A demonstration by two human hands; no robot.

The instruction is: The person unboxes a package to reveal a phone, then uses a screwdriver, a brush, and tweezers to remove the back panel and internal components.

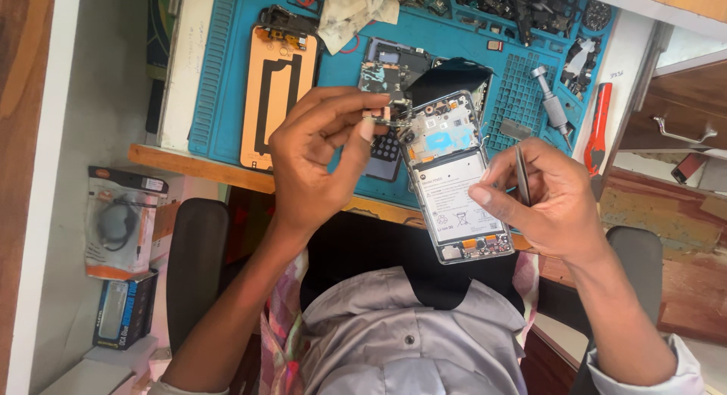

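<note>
Nearest the camera: grey shirt collar (394,319) and dark chair back (195,266). Just above these, holding an opened smartphone (453,184) in mid-air over the desk edge (189,168), back cover off, white battery label and small circuit boards exposed. Right hand (547,198) gripping the phone's right edge, thumb pressing on the battery, fingers also clamping slim metal tweezers (522,174) upright. Left hand (318,149) pinching a small component on a thin flex strip (382,116) at the phone's upper left corner, fingertips closed on it.

Handling judgement: light, rigid frame, glossy and likely slippery along the rails; exposed boards and flex ribbon fragile, tearing easily. Gripping by the metal side rails appearing safest, avoiding battery face and connectors.

Farther back: lying on a blue ribbed silicone mat (227,77), a copper-toned display panel (279,92), another dark phone frame (394,65), a steel-handled screwdriver (551,107), a red-handled tool (598,126), a crumpled cloth (352,12).
</note>
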